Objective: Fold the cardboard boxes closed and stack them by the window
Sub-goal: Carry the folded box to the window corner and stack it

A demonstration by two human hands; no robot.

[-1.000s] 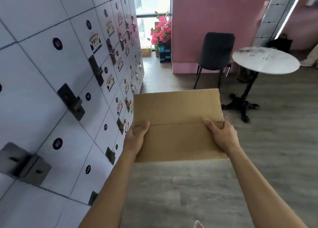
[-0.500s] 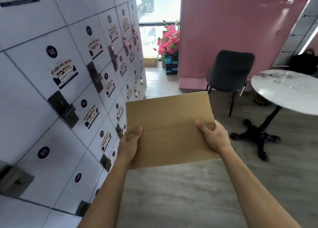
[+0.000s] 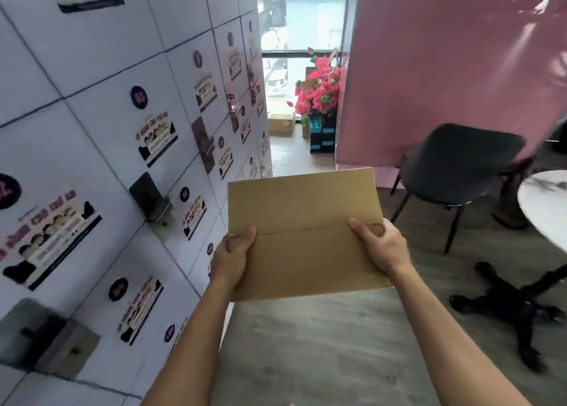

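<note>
A plain brown cardboard box (image 3: 303,234), matte and smooth-faced, is being held out in front of the person above a grey wood-grain floor (image 3: 322,344). Its closed top is facing the camera: two flat flaps are meeting along a straight seam that is running left to right across the middle. The box is rectangular, its long axis lying crosswise between the hands, and its far edge is pointing toward the window (image 3: 303,16).

The left hand (image 3: 233,257) is gripping the box's left end, thumb lying on the top face beside the seam and fingers wrapped under the edge. The right hand (image 3: 379,246) is gripping the right end the same way, thumb on top near the seam, fingers curled round the side.

Left of the box, a glossy white locker wall (image 3: 92,68) of square doors with printed stickers and dark metal latches is running toward the window. Beyond the box, a second cardboard box (image 3: 280,123) is sitting on the floor below the window, beside pink artificial flowers (image 3: 319,91). Right of the box are standing a pink partition (image 3: 445,68), a dark upholstered chair (image 3: 457,166) and a round white marble-look table (image 3: 546,203) on a black footed base.
</note>
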